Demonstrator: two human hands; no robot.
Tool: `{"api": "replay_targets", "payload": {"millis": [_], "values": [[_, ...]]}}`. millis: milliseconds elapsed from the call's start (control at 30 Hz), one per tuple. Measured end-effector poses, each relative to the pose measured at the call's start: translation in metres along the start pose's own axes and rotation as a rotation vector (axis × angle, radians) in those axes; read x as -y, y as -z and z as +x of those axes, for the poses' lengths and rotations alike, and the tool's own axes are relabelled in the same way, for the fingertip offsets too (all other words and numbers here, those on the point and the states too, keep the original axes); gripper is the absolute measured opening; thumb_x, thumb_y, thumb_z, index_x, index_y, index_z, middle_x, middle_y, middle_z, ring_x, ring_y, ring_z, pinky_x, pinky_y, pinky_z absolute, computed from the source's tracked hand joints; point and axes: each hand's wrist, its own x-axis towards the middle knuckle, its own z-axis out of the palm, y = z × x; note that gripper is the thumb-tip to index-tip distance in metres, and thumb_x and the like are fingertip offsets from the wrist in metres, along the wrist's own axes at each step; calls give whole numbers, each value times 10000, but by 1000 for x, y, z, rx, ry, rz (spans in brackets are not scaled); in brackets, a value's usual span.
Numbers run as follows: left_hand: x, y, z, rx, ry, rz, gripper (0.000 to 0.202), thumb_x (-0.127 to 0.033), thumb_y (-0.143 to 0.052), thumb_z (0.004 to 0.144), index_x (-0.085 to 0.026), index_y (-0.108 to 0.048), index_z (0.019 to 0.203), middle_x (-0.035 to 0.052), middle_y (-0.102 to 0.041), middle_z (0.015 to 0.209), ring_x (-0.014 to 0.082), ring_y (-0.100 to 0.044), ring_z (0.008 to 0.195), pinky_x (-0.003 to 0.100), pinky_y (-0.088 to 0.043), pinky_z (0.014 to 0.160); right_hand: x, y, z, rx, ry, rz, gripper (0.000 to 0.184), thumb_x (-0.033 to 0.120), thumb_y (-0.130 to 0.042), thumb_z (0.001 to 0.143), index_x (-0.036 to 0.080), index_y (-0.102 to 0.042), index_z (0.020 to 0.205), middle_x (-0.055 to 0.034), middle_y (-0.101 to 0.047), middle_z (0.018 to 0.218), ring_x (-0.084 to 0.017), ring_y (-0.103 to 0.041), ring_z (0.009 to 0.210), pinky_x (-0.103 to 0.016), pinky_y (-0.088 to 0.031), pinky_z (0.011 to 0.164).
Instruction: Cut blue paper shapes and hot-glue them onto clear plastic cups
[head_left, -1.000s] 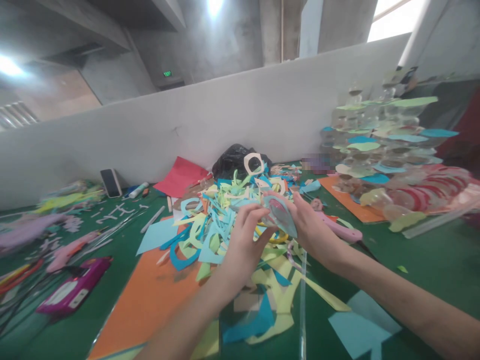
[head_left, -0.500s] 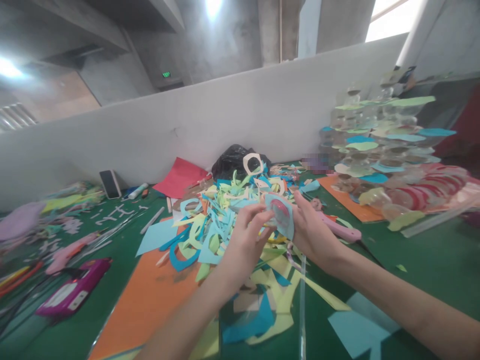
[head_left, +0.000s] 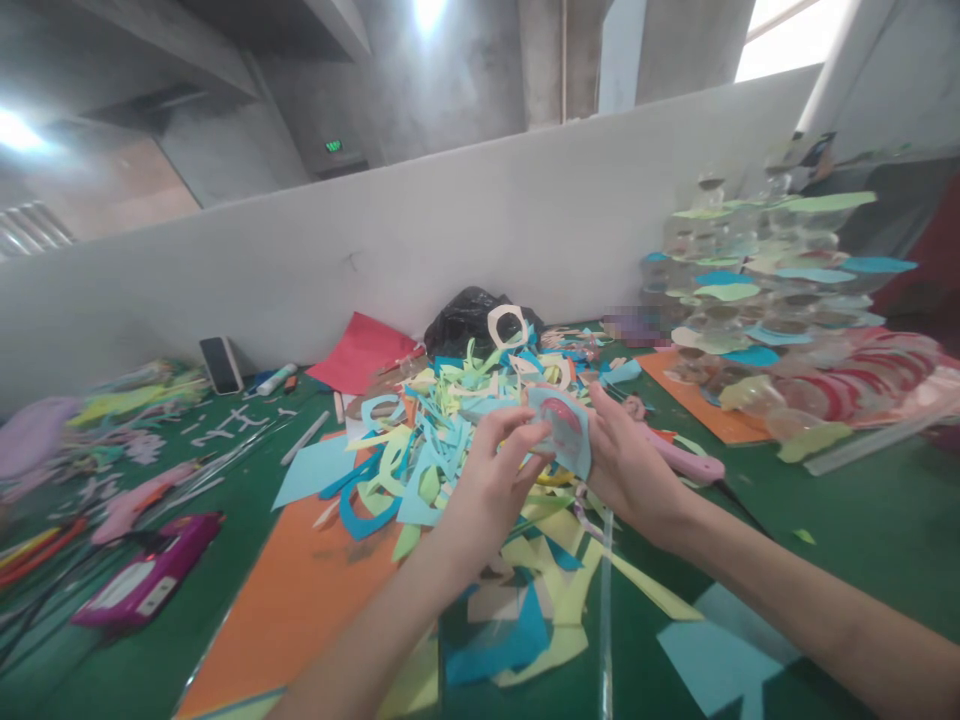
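Both my hands meet over a heap of coloured paper scraps (head_left: pixel 442 430) on a green table (head_left: pixel 847 520). Between them is a small clear cup with a light blue paper disc and a red patch on it (head_left: pixel 562 428). My left hand (head_left: pixel 491 480) pinches the disc's left edge with thumb and fingers. My right hand (head_left: pixel 626 462) cups the piece from the right, its fingers wrapped behind it.
A stack of clear cups layered with paper discs (head_left: pixel 757 290) rises at the right, red-rimmed lids (head_left: pixel 870 375) beside it. Pink scissors (head_left: pixel 679 462) lie right of my hands. An orange sheet (head_left: pixel 300 590), magenta tool (head_left: pixel 142 580), phone (head_left: pixel 221 365), glue stick (head_left: pixel 276 380) and black bag (head_left: pixel 469 320) are around.
The disc-covered cup has turned slightly between my hands, so that more of its face shows. My hands stay in nearly the same place over the heap.
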Motion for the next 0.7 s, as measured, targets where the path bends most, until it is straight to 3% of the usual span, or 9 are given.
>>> {"api": "replay_targets", "payload": {"millis": [267, 500, 700], "values": [[3, 5, 3, -27, -39, 130, 305, -105, -596, 906, -217, -484, 1167, 95, -548, 1163, 199, -574, 1123, 349, -526, 946, 2, 10, 9, -30, 47, -114, 491, 539, -425, 949, 308, -567, 1358, -5, -515, 1503, -182, -317, 1474, -412, -214, 1224], [3, 9, 8, -62, -30, 89, 276, -109, -599, 905, -226, -453, 1107, 83, -537, 1137, 188, -582, 1090, 351, -526, 914, -3, 13, 8, -52, 15, -282, 454, 460, -601, 904, 277, -606, 1319, -35, -562, 1455, -246, -470, 1378, -456, -321, 1180], [4, 9, 7, -46, -15, -8, 303, -60, -597, 878, -215, -441, 1087, 76, -518, 1122, 183, -564, 1119, 339, -509, 929, -2, 13, 8, -3, -22, -251, 459, 459, -617, 903, 283, -590, 1326, -24, -724, 1197, -242, -630, 1182, -430, -418, 1102]]}}
